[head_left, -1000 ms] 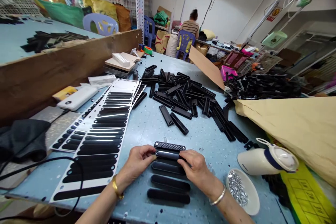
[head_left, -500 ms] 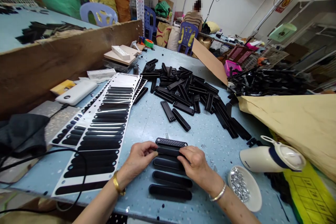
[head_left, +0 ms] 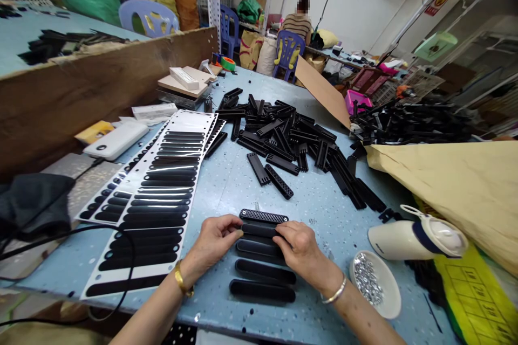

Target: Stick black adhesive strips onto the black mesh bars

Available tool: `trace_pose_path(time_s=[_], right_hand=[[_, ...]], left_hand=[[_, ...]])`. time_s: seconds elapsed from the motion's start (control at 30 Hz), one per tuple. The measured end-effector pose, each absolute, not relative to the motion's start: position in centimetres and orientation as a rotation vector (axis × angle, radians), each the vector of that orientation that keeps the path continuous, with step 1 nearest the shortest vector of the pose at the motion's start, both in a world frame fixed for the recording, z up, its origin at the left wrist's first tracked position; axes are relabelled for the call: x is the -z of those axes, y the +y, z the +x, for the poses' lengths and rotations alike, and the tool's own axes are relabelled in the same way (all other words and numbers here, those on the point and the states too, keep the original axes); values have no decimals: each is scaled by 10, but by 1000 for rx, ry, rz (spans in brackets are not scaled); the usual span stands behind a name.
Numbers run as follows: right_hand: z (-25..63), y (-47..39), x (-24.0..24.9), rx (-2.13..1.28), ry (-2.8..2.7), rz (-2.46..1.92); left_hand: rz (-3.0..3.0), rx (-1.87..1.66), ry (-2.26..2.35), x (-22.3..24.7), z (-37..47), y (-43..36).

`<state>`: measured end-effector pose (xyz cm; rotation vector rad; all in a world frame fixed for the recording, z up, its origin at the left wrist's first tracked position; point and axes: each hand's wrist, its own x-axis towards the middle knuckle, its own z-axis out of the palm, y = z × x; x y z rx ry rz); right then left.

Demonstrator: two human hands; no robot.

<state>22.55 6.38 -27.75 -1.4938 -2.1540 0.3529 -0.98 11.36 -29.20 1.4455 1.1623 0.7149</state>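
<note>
A black rounded strip [head_left: 259,230] lies crosswise in front of me, in a column of similar black pieces. My left hand [head_left: 214,240] pinches its left end between thumb and fingers. At its right end my right hand [head_left: 301,248] is closed the same way, with part of the strip hidden under the fingers. Just beyond is a black textured bar [head_left: 264,216] with a small round fitting at each end. Nearer to me are several black smooth-topped bars [head_left: 265,270], spaced one below another.
Sheets of black strips [head_left: 156,202] lie at left. Loose black bars [head_left: 279,135] are heaped beyond my hands. To the right stand a white bowl of small metal parts [head_left: 394,304] and a cream bottle [head_left: 390,240]. A seated person [head_left: 297,26] is far back.
Both hands stay at the ends of the same strip, with barely any finger movement. The whole view has shifted slightly.
</note>
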Motion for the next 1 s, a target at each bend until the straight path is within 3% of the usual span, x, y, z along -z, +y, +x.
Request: trace_pose_path(time_s=[1.0], right_hand=[[226, 64, 282, -509, -2023, -1471]], left_hand=[[1814, -893, 1173, 304, -11, 113]])
